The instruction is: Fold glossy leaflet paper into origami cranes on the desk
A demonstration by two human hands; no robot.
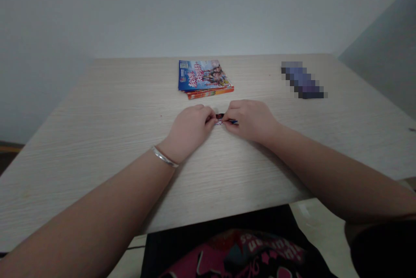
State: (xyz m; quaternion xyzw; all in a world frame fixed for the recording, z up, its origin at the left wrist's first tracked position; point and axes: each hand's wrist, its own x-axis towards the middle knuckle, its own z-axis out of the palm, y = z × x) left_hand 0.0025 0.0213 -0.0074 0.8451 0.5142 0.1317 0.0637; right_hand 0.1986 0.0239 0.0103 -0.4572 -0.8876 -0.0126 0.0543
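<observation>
My left hand [195, 123] pinches the left end of a small folded piece of printed paper [219, 118], its fingertips pressed together. At the paper's right end, my right hand [249, 118] grips with thumb and fingers closed. Dark, white and blue print shows in the narrow gap between the hands; the rest of the paper is hidden under the fingers. Both hands rest low over the table [208, 174], near its middle.
Beyond the hands lies a small stack of colourful printed leaflets [204, 76], blue on top with orange edges below. A blurred dark phone-like object [302, 81] lies at the back right. A wall [208, 9] stands behind the table.
</observation>
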